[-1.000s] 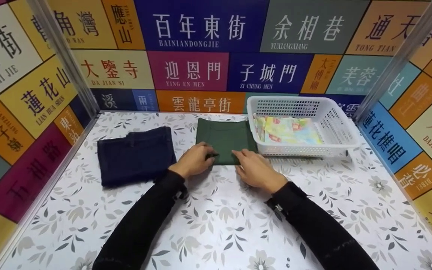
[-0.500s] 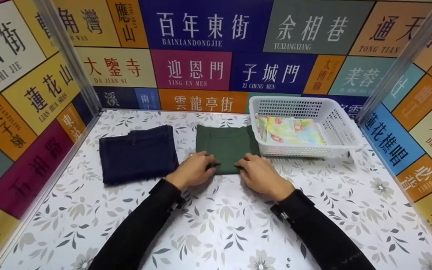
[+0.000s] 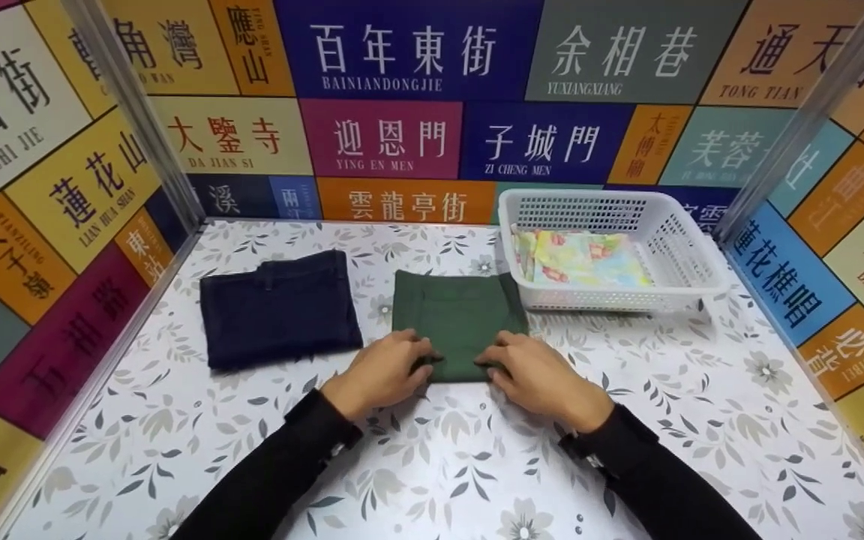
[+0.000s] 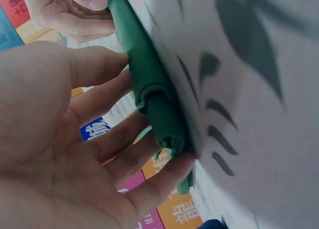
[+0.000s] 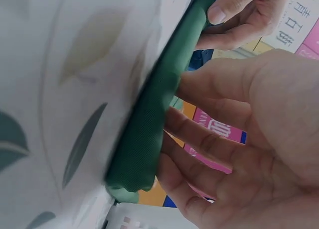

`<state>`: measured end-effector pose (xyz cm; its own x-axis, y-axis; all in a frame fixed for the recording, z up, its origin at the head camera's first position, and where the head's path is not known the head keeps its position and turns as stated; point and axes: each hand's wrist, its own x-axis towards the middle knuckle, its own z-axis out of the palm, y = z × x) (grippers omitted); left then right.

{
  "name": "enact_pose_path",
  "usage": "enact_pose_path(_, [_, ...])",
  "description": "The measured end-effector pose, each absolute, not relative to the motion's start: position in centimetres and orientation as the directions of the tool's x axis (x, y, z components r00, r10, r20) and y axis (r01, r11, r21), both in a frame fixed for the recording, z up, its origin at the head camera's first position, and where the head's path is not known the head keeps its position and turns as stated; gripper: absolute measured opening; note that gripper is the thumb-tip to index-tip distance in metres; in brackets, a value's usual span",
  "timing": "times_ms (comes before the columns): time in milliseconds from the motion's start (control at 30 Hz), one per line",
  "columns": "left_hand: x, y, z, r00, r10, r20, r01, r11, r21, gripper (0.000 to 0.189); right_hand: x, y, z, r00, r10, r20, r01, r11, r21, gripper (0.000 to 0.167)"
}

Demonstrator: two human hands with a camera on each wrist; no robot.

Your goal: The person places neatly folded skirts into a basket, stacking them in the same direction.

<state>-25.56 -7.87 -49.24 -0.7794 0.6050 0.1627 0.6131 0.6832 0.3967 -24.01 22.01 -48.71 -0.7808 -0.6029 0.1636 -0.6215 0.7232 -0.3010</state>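
Note:
A folded dark green garment [image 3: 462,311] lies flat on the patterned tabletop in front of me. My left hand [image 3: 385,373] grips its near edge on the left, and my right hand [image 3: 544,376] grips the same edge on the right. In the left wrist view, the thumb meets the thick rolled edge of the green fabric [image 4: 144,62], with the fingers reaching over the far side. The right wrist view has the thumb and fingertips against the smooth fold [image 5: 142,139]. To the left lie folded navy jeans [image 3: 278,315], apart from both hands.
A white perforated plastic basket [image 3: 691,281] stands at the back right, close to the green garment's far corner. Folded pale yellow floral fabric [image 3: 589,259] lies in it. Panels with printed signs [image 3: 379,139] enclose the floral-patterned table [image 3: 447,465] at the back and sides.
Both hands have drawn the green garment across the table toward me, opening a gap between it and the back panel. The jeans and the basket have stayed in place.

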Motion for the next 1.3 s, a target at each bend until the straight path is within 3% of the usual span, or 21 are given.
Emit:
enact_pose_path(733, [-19.8, -7.7, -49.0, -0.774, 0.593, 0.221, 0.632, 0.702, 0.327, 0.013, -19.9, 22.9, -49.5, -0.788, -0.575, 0.22, -0.611, 0.685, -0.397, 0.01])
enact_pose_path(1000, [-20.4, -7.7, -49.2, -0.805, 0.561, 0.193, 0.587, 0.706, 0.395, 0.017, -20.3, 22.6, -49.6, -0.804, -0.555, 0.213, -0.584, 0.671, -0.457, 0.01])
enact_pose_path(1300, [-21.1, -8.2, -49.0, -0.878, 0.422, 0.224, 0.474, 0.711, 0.519, 0.036, -20.4, 23.6, -49.1, -0.889, -0.419, 0.184, -0.444, 0.694, -0.567, 0.029])
